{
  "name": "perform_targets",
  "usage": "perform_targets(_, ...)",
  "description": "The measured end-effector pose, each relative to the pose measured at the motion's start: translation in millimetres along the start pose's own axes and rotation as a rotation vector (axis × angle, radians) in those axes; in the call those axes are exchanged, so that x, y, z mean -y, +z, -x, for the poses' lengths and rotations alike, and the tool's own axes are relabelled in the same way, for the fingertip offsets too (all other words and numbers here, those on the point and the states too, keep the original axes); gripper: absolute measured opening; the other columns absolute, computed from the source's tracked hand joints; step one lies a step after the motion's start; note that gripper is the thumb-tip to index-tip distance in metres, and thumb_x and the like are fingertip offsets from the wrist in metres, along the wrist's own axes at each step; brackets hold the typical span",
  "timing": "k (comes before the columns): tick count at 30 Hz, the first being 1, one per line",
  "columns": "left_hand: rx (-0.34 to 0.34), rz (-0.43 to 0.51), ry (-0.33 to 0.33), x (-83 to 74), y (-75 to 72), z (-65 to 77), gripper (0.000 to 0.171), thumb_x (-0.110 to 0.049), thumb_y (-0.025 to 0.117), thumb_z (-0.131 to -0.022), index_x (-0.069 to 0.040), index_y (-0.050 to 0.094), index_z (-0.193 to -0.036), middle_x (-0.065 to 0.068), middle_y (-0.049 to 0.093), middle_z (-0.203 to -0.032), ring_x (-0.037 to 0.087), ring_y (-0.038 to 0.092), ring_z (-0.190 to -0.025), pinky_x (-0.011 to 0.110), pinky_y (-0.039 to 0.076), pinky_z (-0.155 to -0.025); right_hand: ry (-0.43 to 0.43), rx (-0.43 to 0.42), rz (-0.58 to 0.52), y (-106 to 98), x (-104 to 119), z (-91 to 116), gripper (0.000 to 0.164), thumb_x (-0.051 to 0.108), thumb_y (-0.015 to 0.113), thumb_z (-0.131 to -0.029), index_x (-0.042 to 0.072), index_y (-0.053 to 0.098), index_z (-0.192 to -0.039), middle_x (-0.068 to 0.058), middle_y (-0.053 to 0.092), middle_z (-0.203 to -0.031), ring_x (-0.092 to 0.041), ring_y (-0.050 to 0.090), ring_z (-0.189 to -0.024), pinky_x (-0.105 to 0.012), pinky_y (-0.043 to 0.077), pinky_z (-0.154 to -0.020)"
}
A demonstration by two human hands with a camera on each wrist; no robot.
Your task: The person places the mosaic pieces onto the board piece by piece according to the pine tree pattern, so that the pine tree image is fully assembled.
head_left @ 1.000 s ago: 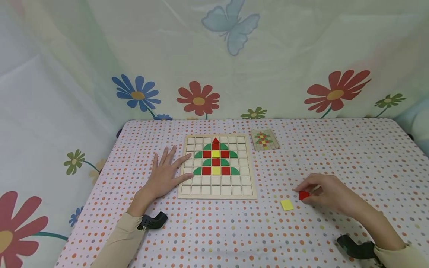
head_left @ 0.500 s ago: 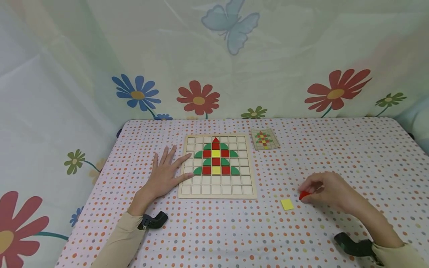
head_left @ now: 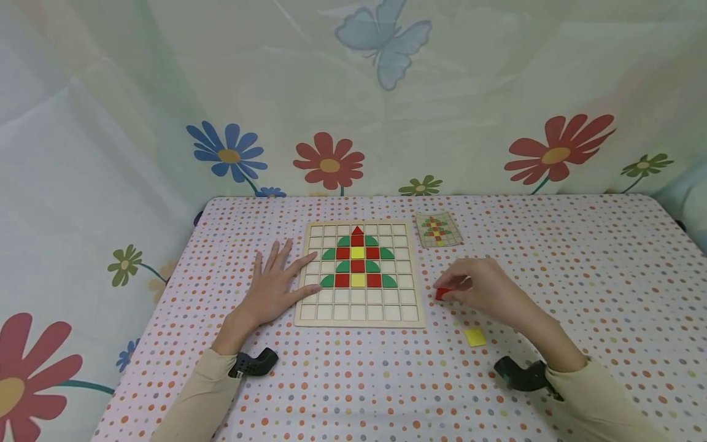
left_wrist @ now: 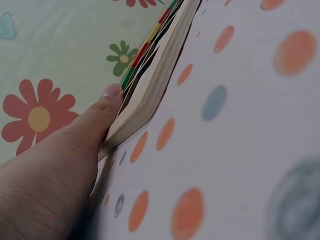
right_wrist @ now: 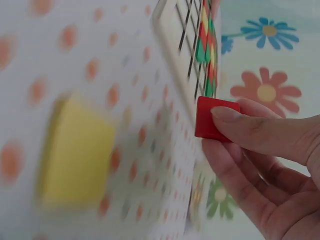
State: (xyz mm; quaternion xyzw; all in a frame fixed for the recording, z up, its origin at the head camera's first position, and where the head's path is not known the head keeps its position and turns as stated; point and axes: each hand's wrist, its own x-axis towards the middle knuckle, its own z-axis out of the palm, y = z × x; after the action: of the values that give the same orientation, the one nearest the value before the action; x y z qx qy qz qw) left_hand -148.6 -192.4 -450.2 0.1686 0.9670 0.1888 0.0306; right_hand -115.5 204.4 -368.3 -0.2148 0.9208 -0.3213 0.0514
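Observation:
A red square tile (right_wrist: 206,116) is pinched between the thumb and fingers of my right hand (head_left: 488,288), just off the right edge of the wooden grid board (head_left: 333,323). On the board, red, yellow and green tiles make a tree shape under a red triangle (head_left: 357,231). Spread across the board's left edge, my left hand (head_left: 267,290) rests with straight fingers; in the left wrist view its thumb (left_wrist: 107,102) lies against the board's rim. A yellow square tile (head_left: 475,337) lies on the table below my right hand.
A small pattern card (head_left: 438,229) showing a similar tree lies beyond the board's upper right corner. The table wears a dotted cloth (head_left: 353,380). A flowered curtain (head_left: 464,80) hangs behind it.
My right hand has carried the red tile leftward and a little away from me, past the yellow tile towards the board. The left hand stays where it was.

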Motion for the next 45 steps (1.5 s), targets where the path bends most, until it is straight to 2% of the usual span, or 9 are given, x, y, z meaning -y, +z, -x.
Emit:
perform_targets(6, -0.001, -0.002, 0.005, -1.5, 2.4, -3.2, 0.076, -0.063, 0.063, -0.096, -0.031, 0.043, -0.161, 0.017, 0.009, -0.175, 0.042, -0.005, -0.160, 0.070, -0.006, -0.122, -0.069, 0.011, -0.102, 24, 26, -32, 0.018, -0.009, 0.082, -0.084, 0.002, 0.081, -0.098, -0.004, 0.077, -0.096, -0.020, 0.071, -0.088, -0.032, 0.062, -0.077)
perform_targets(11, 0.002, 0.002, 0.016, -4.2, 1.1, -4.1, 0.075, -0.062, 0.063, -0.097, -0.031, 0.043, -0.162, 0.017, 0.010, -0.175, 0.042, -0.004, -0.160, 0.070, -0.006, -0.122, -0.126, 0.019, -0.152, 49, 43, -50, 0.016, -0.007, 0.083, -0.085, 0.003, 0.081, -0.098, -0.003, 0.077, -0.096, -0.018, 0.071, -0.088, -0.029, 0.061, -0.078)
perform_targets(16, 0.009, -0.007, 0.006, -4.2, 1.3, -4.0, 0.075, -0.063, 0.061, -0.097, -0.030, 0.042, -0.162, 0.018, 0.010, -0.175, 0.043, -0.004, -0.160, 0.071, -0.005, -0.122, -0.167, 0.043, -0.177, 66, 52, -60, 0.015, -0.005, 0.083, -0.086, 0.002, 0.081, -0.099, -0.002, 0.076, -0.093, -0.013, 0.064, -0.081, -0.025, 0.057, -0.073)
perform_targets(21, 0.010, -0.012, -0.002, -3.2, 1.9, -3.1, 0.075, -0.064, 0.060, -0.097, -0.031, 0.042, -0.162, 0.018, 0.010, -0.175, 0.043, -0.004, -0.160, 0.070, -0.005, -0.122, -0.144, 0.054, -0.215, 77, 54, -64, 0.015, -0.007, 0.080, -0.087, 0.001, 0.081, -0.100, -0.003, 0.075, -0.093, -0.011, 0.063, -0.079, -0.023, 0.056, -0.071)
perform_targets(36, 0.009, -0.008, -0.007, -2.1, 0.3, -1.0, 0.075, -0.064, 0.061, -0.097, -0.030, 0.043, -0.162, 0.018, 0.010, -0.175, 0.043, -0.004, -0.160, 0.071, -0.005, -0.122, -0.113, 0.075, -0.145, 85, 61, -66, 0.015, -0.006, 0.081, -0.087, 0.001, 0.082, -0.100, -0.003, 0.076, -0.094, -0.013, 0.067, -0.088, -0.021, 0.056, -0.074)
perform_targets(45, 0.006, -0.007, -0.007, -0.9, 0.8, -0.7, 0.075, -0.063, 0.061, -0.097, -0.029, 0.043, -0.162, 0.018, 0.010, -0.175, 0.043, -0.003, -0.160, 0.070, -0.005, -0.122, -0.048, 0.102, -0.055, 87, 70, -70, 0.016, -0.007, 0.079, -0.088, 0.000, 0.082, -0.102, -0.003, 0.075, -0.094, -0.018, 0.068, -0.094, -0.029, 0.059, -0.082)
